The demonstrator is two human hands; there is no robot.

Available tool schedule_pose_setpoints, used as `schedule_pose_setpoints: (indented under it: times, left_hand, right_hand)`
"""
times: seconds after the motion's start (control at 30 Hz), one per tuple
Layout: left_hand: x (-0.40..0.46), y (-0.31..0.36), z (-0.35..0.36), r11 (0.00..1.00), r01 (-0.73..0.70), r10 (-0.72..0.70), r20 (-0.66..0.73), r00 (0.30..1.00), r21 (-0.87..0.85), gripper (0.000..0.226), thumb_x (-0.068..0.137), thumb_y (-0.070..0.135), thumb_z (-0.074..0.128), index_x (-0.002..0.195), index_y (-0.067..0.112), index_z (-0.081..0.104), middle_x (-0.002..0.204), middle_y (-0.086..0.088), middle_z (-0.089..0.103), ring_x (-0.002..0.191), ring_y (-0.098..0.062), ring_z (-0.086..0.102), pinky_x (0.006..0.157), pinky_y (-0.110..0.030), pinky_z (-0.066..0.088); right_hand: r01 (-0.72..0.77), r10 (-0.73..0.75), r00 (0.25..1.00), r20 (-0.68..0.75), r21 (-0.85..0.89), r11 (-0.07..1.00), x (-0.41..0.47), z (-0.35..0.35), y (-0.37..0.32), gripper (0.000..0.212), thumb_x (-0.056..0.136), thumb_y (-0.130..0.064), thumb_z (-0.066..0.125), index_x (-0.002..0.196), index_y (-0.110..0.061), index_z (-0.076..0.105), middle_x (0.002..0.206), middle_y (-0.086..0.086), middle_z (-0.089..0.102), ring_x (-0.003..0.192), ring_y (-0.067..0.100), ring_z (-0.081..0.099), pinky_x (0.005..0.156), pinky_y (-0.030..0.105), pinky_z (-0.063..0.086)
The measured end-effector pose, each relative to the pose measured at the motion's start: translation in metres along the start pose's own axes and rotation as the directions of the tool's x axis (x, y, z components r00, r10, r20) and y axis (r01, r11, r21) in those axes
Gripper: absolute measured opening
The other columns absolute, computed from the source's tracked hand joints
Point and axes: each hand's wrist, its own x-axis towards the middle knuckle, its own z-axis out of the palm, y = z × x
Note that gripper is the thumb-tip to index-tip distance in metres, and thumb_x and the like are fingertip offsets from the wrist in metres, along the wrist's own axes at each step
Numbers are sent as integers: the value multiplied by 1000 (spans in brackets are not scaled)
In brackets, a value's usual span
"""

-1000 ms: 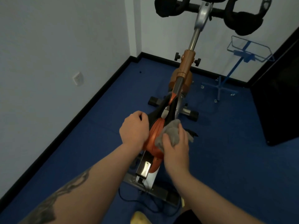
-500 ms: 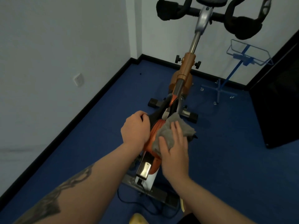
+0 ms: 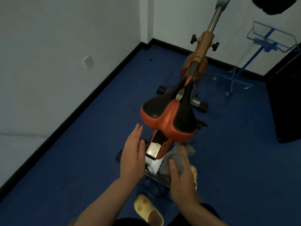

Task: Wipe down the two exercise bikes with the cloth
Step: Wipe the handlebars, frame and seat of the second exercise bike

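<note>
- The exercise bike (image 3: 197, 66) stands on the blue floor (image 3: 81, 160) near the corner of the room.
- Its long line runs from the person away toward the far wall (image 3: 179, 22). The handlebar end points at that wall, and the back end points at the person.
- The seat (image 3: 169, 118) is orange and black. Its wide part is near the person, and its thin nose points away, toward the silver handlebar post (image 3: 215, 17).
- The left hand (image 3: 132, 159) is flat with its fingers straight and spread a little. It holds nothing and sits just left of the orange frame under the seat.
- The right hand (image 3: 180, 178) lies on the gray cloth (image 3: 179, 154) with its fingers mostly straight. I cannot tell if it pinches the cloth or just presses it.
- The cloth is low down, under the seat, against the right side of the bike frame.
- 1 yellow slipper (image 3: 149, 209) shows at the bottom, near the person's legs.
- A blue wire stand (image 3: 241, 69) is by the far wall, to the right of the bike.
- A white wall plug (image 3: 88, 62) is on the left wall.
- I cannot read any words or brand on the bike.
</note>
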Motion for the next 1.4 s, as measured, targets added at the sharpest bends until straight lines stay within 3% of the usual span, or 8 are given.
schedule_pose_setpoints:
  times: [0.2,0.27,0.57,0.7,0.97,1.17,1.33,1.4]
  left_hand:
    - [-26,-34,5,959,283,-282,220,934,30,38,104,21,38,140,24,47,149,10,39,136,-8,37,113,-25,31]
    - [-27,-34,3,951,309,-305,205,930,15,31,103,22,39,130,32,51,138,17,46,129,-5,43,102,-11,34]
    - [-18,-27,-3,896,433,-422,113,899,-98,34,102,24,41,131,18,58,130,6,59,118,-7,53,101,-22,41]
    - [-12,-16,2,900,402,-386,120,915,-169,26,101,22,44,118,27,63,111,20,64,96,17,55,77,1,38]
    - [-11,-11,8,887,415,-392,146,908,-203,24,101,22,45,116,25,63,104,16,66,92,9,59,75,-3,42]
    - [-8,-7,7,899,397,-382,114,917,-187,23,101,22,44,115,28,62,105,19,64,94,14,56,76,-1,39]
    - [-7,-6,4,899,391,-369,141,919,-199,26,101,23,44,119,21,63,109,9,67,101,-1,61,88,-20,48]
    - [-8,-6,3,904,387,-365,143,920,-182,25,101,23,44,118,23,63,110,11,66,102,1,59,86,-13,46]
  right_hand:
    - [386,-172,885,433,-476,790,47,26,-2,60,101,-49,32,154,-30,13,162,-15,5,148,4,3,120,25,-3]
    - [441,-135,862,488,-594,672,69,23,2,62,101,-50,29,155,-29,6,162,-14,0,149,8,0,120,27,-6]
    - [518,-141,795,590,-541,663,54,11,9,64,100,-53,26,155,-31,4,160,-21,-5,148,5,4,121,28,7]
    - [410,-88,869,486,-610,679,77,15,3,60,102,-48,28,155,-28,8,162,-12,4,149,8,3,122,32,4]
    - [382,-163,898,410,-539,751,49,20,8,58,102,-41,36,154,-26,17,161,-14,9,148,7,7,120,27,8]
    - [124,13,977,215,-613,780,82,47,-14,37,103,-35,36,134,-17,48,133,7,56,123,25,49,103,38,35]
    - [391,-157,891,425,-546,741,40,24,7,62,101,-40,38,155,-30,9,160,-17,1,148,8,11,119,26,10]
    - [402,-151,890,430,-585,705,54,18,12,58,103,-41,34,155,-27,13,160,-15,7,148,9,11,119,24,5]
